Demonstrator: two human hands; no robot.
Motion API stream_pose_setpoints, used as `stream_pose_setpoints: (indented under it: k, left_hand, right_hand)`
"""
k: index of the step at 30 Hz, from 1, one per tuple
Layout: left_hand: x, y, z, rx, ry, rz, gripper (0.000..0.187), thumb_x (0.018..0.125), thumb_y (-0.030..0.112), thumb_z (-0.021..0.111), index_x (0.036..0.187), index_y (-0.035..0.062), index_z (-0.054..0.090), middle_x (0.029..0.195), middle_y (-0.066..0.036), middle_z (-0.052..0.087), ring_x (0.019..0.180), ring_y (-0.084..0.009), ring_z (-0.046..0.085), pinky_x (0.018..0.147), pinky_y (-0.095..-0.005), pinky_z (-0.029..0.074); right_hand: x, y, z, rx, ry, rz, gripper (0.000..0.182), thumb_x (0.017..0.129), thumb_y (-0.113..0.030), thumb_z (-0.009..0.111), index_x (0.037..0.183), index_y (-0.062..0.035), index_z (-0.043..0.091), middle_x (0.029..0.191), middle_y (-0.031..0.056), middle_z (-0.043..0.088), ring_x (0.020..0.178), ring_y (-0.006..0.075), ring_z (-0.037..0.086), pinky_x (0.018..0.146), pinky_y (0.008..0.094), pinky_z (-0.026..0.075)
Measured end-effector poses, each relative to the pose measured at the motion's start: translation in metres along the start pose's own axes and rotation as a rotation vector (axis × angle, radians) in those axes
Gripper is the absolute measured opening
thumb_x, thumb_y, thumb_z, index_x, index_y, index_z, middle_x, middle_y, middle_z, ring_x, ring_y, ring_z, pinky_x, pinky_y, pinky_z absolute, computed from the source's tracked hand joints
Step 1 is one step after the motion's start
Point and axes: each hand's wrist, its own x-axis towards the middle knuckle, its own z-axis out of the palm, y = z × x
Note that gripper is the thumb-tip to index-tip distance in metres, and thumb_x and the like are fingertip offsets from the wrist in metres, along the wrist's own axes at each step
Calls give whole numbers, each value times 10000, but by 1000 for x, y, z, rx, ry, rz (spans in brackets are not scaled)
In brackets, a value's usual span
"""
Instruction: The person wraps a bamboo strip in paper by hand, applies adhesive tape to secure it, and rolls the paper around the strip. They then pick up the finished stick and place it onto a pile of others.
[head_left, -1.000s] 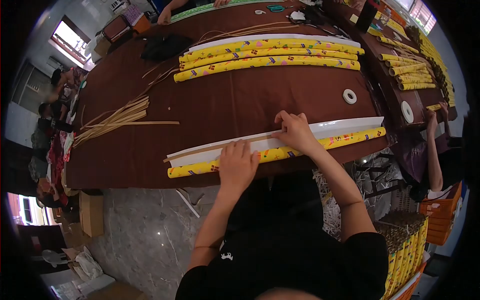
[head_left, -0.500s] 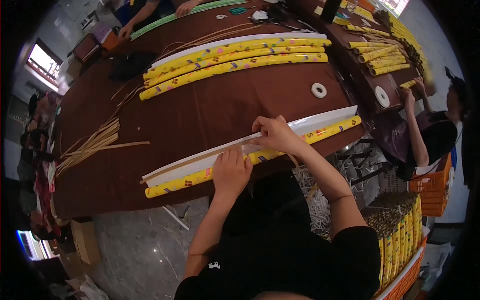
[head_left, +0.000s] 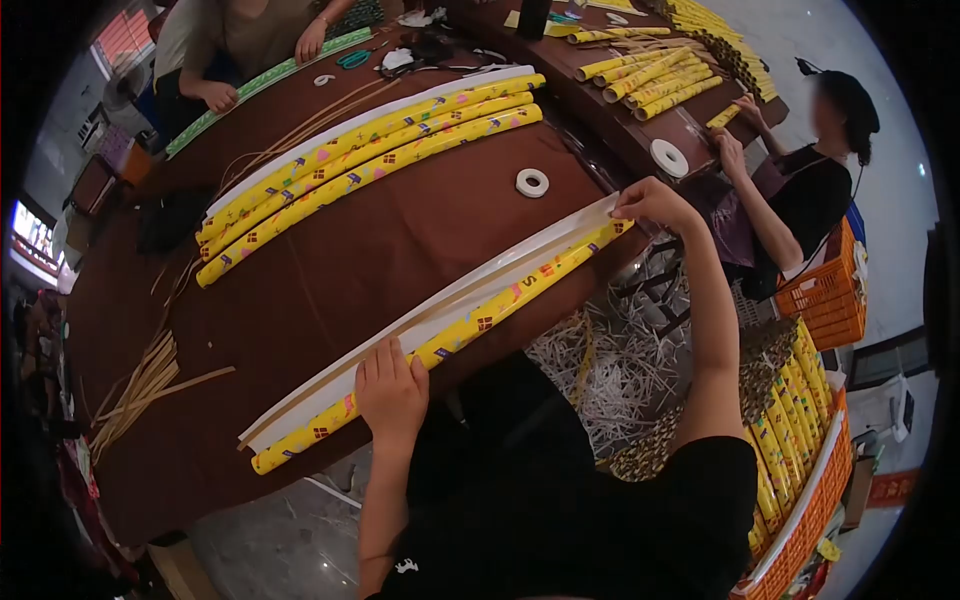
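On desk (head_left: 400,235), left grip (head_left: 392,388) lies flat on yellow roll (head_left: 485,322). Right grip (head_left: 652,204) pinches end of white flap (head_left: 585,223) (white ring (head_left: 521,184) nearby).

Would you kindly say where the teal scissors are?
In the head view, upper left, the teal scissors lie on the brown table, right of a small white ring.

A black shirt (head_left: 570,510) covers the torso, its short right sleeve (head_left: 708,475) ending above the elbow. A small white emblem (head_left: 406,566), roughly animal-shaped, marks the front. The garment below (head_left: 510,405) is black too; the forearms (head_left: 712,285) and fingers (head_left: 384,366) are bare.
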Motion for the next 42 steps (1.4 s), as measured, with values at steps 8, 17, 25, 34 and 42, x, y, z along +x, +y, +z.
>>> stream_pose_setpoints:
  k: [8,17,25,34,42]
  left_hand:
    - [-3,-2,5,88,54,38,362,893,229,563,1127,-38,637,1119,-141,627,1049,-314,575,945,-435,445]
    - [-3,-1,5,39,3,11,358,895,211,566,1144,-40,620,1136,-156,616,1073,-328,572,916,-436,468]
    - [-4,0,3,54,5,16,355,892,204,567,1141,-42,621,1132,-157,613,1076,-329,572,914,-435,471]
    - [-4,0,3,50,-12,5,366,897,215,560,1150,-42,616,1136,-159,612,1074,-330,574,914,-434,472]
    - [-4,0,3,39,-26,-5,369,904,221,552,1157,-41,612,1145,-161,609,1077,-333,574,915,-433,466]
  right_hand:
    - [25,36,28,119,294,-118,196,756,-168,822,780,8,739,637,4,624,573,74,525,539,251,428]
    - [58,41,31,-108,290,-22,210,708,-221,812,814,-46,767,691,39,675,644,138,618,628,283,490]
    - [55,26,37,-280,322,20,234,675,-265,829,790,-69,773,724,70,707,675,171,670,683,306,524]
    - [57,23,41,-413,338,65,235,668,-303,819,805,-114,785,759,52,724,723,196,694,728,316,531]
    - [48,8,45,-674,516,94,455,624,-286,861,997,-92,688,875,92,683,850,249,656,739,334,518]
